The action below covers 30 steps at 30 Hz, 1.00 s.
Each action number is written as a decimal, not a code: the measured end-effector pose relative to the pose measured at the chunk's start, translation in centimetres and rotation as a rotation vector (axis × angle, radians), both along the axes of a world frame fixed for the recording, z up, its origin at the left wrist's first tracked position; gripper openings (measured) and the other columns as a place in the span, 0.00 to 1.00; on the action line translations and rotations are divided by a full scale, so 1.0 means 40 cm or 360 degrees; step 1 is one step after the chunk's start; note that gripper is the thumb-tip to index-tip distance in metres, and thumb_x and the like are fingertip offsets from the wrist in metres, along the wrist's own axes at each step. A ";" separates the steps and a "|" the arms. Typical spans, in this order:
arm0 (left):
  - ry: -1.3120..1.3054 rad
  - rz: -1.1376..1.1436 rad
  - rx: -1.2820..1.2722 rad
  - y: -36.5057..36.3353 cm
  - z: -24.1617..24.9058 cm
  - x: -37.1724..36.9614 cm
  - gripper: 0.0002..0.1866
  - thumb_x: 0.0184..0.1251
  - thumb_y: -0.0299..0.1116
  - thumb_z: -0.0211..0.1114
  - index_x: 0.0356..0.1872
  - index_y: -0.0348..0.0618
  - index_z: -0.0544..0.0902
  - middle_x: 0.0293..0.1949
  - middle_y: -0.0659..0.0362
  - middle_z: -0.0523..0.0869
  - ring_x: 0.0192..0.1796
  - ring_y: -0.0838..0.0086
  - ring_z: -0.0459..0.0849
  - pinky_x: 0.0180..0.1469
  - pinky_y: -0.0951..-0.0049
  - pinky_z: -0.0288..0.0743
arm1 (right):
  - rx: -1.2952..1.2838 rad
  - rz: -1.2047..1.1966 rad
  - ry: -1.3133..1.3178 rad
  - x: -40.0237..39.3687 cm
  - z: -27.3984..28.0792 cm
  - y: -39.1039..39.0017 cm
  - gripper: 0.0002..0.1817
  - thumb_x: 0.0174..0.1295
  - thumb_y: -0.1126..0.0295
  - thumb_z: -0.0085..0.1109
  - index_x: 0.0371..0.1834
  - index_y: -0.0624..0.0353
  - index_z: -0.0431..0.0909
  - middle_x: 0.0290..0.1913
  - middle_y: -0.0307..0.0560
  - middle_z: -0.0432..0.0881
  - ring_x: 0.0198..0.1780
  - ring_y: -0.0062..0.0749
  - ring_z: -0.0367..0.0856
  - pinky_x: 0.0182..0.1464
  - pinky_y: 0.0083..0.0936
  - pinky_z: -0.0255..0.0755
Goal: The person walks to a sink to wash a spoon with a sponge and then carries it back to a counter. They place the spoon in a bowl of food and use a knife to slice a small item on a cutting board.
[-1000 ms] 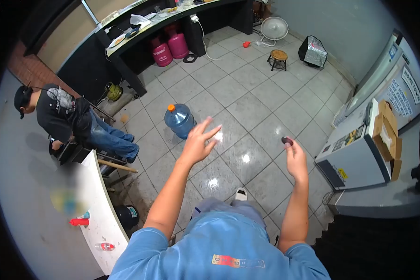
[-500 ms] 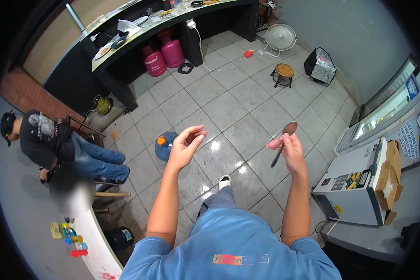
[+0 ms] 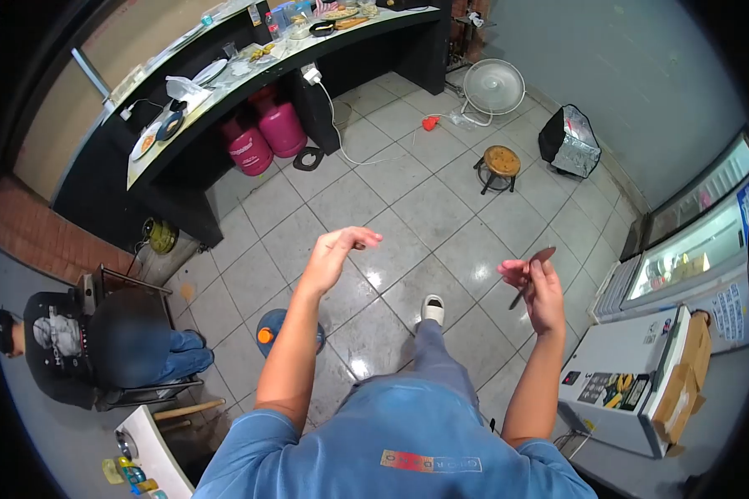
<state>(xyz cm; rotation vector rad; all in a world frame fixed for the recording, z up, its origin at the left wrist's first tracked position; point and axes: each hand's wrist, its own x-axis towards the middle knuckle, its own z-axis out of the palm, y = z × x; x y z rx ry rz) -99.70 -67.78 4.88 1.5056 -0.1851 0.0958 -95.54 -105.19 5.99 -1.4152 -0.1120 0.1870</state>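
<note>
My right hand grips a dark spoon; its bowl shows above the fingers and the handle slants down to the left. In front of me on the left, my left hand is raised over the floor with nothing seen in it, fingers stretched to the right and loosely bent. Behind my left forearm in this view, a blue water jug with an orange cap stands on the tiles.
A long counter with plates runs along the back, pink gas cylinders beneath it. A wooden stool, a fan and an insulated bag stand ahead right. A person is at left, a white freezer at right.
I have stepped forward, and the counter, jug and stool have shifted in view. My right hand still holds the spoon, now turned more edge-on. The left hand's fingers have swung further right.
</note>
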 end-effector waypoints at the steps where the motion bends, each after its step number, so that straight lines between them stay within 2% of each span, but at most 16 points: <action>1: 0.0007 0.0016 -0.0003 -0.012 -0.003 0.039 0.05 0.65 0.26 0.63 0.40 0.38 0.82 0.45 0.54 0.85 0.52 0.67 0.81 0.56 0.68 0.72 | -0.0033 0.0081 0.0044 0.069 -0.022 0.001 0.12 0.73 0.62 0.46 0.40 0.60 0.73 0.45 0.49 0.84 0.47 0.28 0.81 0.52 0.26 0.72; 2: -0.0087 0.0245 0.0581 -0.025 0.005 0.087 0.08 0.67 0.30 0.63 0.42 0.37 0.82 0.45 0.56 0.85 0.50 0.69 0.81 0.54 0.69 0.73 | -0.0059 0.0162 0.0071 0.146 -0.044 0.005 0.12 0.73 0.62 0.47 0.39 0.59 0.73 0.46 0.49 0.84 0.48 0.27 0.80 0.52 0.24 0.70; 3: -0.0193 0.0483 0.1170 -0.031 0.020 0.145 0.11 0.68 0.33 0.62 0.44 0.36 0.82 0.44 0.57 0.86 0.48 0.71 0.82 0.53 0.70 0.74 | -0.0460 0.0080 -0.0068 0.213 -0.056 0.026 0.12 0.73 0.62 0.47 0.41 0.59 0.74 0.46 0.49 0.84 0.47 0.27 0.80 0.50 0.24 0.70; 4: -0.0204 0.0503 0.1183 -0.028 0.023 0.198 0.11 0.68 0.33 0.62 0.44 0.36 0.82 0.44 0.57 0.86 0.48 0.71 0.82 0.53 0.70 0.74 | -0.0446 0.0094 -0.0085 0.282 -0.055 0.032 0.12 0.73 0.62 0.47 0.41 0.59 0.74 0.46 0.49 0.84 0.47 0.27 0.80 0.50 0.24 0.70; 6: 0.0173 0.0473 0.0494 -0.019 0.024 0.279 0.13 0.69 0.34 0.62 0.45 0.35 0.82 0.44 0.57 0.85 0.48 0.72 0.82 0.53 0.70 0.74 | -0.0503 0.0138 -0.0329 0.394 -0.042 0.054 0.15 0.73 0.61 0.47 0.43 0.63 0.76 0.45 0.50 0.84 0.45 0.29 0.81 0.51 0.26 0.72; 7: 0.0250 0.0440 0.0241 -0.013 0.037 0.316 0.15 0.74 0.38 0.56 0.42 0.34 0.82 0.44 0.57 0.85 0.49 0.72 0.81 0.53 0.70 0.72 | -0.0270 0.0169 -0.0171 0.446 -0.011 0.076 0.15 0.74 0.59 0.45 0.43 0.61 0.74 0.40 0.48 0.84 0.41 0.27 0.81 0.46 0.24 0.73; 8: 0.0247 0.0457 0.0252 0.005 0.045 0.356 0.15 0.74 0.38 0.56 0.42 0.34 0.82 0.44 0.57 0.85 0.49 0.72 0.81 0.53 0.70 0.72 | -0.0257 0.0184 -0.0176 0.509 -0.003 0.091 0.15 0.74 0.59 0.45 0.43 0.61 0.74 0.40 0.48 0.84 0.41 0.27 0.81 0.46 0.24 0.73; 10: 0.0091 0.0448 0.0546 0.043 0.051 0.418 0.20 0.77 0.41 0.50 0.36 0.34 0.82 0.40 0.56 0.84 0.46 0.73 0.80 0.52 0.70 0.71 | -0.0014 0.0280 0.0025 0.624 -0.003 0.120 0.14 0.74 0.58 0.43 0.39 0.57 0.70 0.30 0.42 0.79 0.31 0.24 0.77 0.37 0.21 0.72; 11: 0.0136 0.0494 0.0584 0.049 0.055 0.446 0.25 0.79 0.44 0.45 0.30 0.35 0.82 0.35 0.56 0.84 0.44 0.73 0.80 0.52 0.70 0.71 | -0.0119 0.0197 0.0055 0.689 -0.029 0.130 0.15 0.74 0.56 0.43 0.34 0.54 0.65 0.23 0.36 0.71 0.23 0.21 0.68 0.28 0.19 0.66; 16: 0.0194 0.0635 0.0447 0.100 0.044 0.603 0.24 0.77 0.41 0.50 0.23 0.35 0.80 0.29 0.58 0.82 0.42 0.74 0.80 0.45 0.74 0.72 | -0.0128 0.0234 0.0376 0.891 -0.008 0.216 0.17 0.72 0.54 0.48 0.31 0.53 0.64 0.22 0.33 0.65 0.21 0.17 0.61 0.25 0.18 0.59; 18: 0.0281 0.0690 0.0619 0.126 0.044 0.670 0.24 0.73 0.41 0.56 0.18 0.34 0.80 0.31 0.58 0.82 0.38 0.77 0.78 0.40 0.74 0.71 | -0.0672 0.0401 -0.0034 0.979 -0.043 0.253 0.16 0.71 0.56 0.51 0.29 0.53 0.63 0.22 0.29 0.63 0.22 0.13 0.57 0.24 0.17 0.54; 24: 0.0267 0.0804 0.0472 0.260 -0.032 0.933 0.18 0.68 0.37 0.63 0.21 0.34 0.82 0.38 0.57 0.84 0.43 0.76 0.80 0.44 0.76 0.72 | -0.0328 0.0714 0.0350 1.256 -0.048 0.382 0.10 0.69 0.63 0.50 0.33 0.56 0.70 0.25 0.28 0.66 0.26 0.13 0.60 0.27 0.16 0.55; 25: 0.0078 0.0786 0.0676 0.282 -0.037 0.985 0.10 0.65 0.30 0.65 0.28 0.34 0.83 0.41 0.59 0.85 0.42 0.77 0.81 0.45 0.77 0.73 | -0.0455 0.0699 0.0241 1.314 -0.068 0.403 0.09 0.70 0.64 0.50 0.33 0.56 0.70 0.24 0.28 0.66 0.25 0.13 0.61 0.27 0.15 0.55; 27: 0.0146 0.0798 0.0520 0.323 -0.060 1.103 0.06 0.64 0.29 0.66 0.33 0.35 0.83 0.42 0.60 0.84 0.42 0.77 0.81 0.46 0.77 0.74 | -0.0558 0.0683 0.0156 1.422 -0.085 0.445 0.08 0.70 0.65 0.49 0.34 0.55 0.72 0.25 0.28 0.67 0.24 0.12 0.61 0.26 0.14 0.54; 29: 0.0179 0.0751 0.0384 0.369 -0.094 1.209 0.11 0.60 0.25 0.68 0.44 0.39 0.81 0.41 0.62 0.84 0.43 0.78 0.81 0.48 0.76 0.74 | -0.0564 0.0649 0.0197 1.507 -0.072 0.474 0.08 0.69 0.65 0.49 0.34 0.55 0.72 0.24 0.28 0.67 0.24 0.12 0.61 0.26 0.14 0.55; 30: 0.0171 0.0759 0.0382 0.391 -0.084 1.267 0.11 0.60 0.25 0.68 0.44 0.39 0.81 0.41 0.62 0.84 0.43 0.78 0.81 0.48 0.76 0.74 | -0.0548 0.0604 0.0218 1.552 -0.062 0.494 0.08 0.69 0.65 0.49 0.34 0.56 0.72 0.24 0.28 0.67 0.25 0.11 0.61 0.26 0.14 0.55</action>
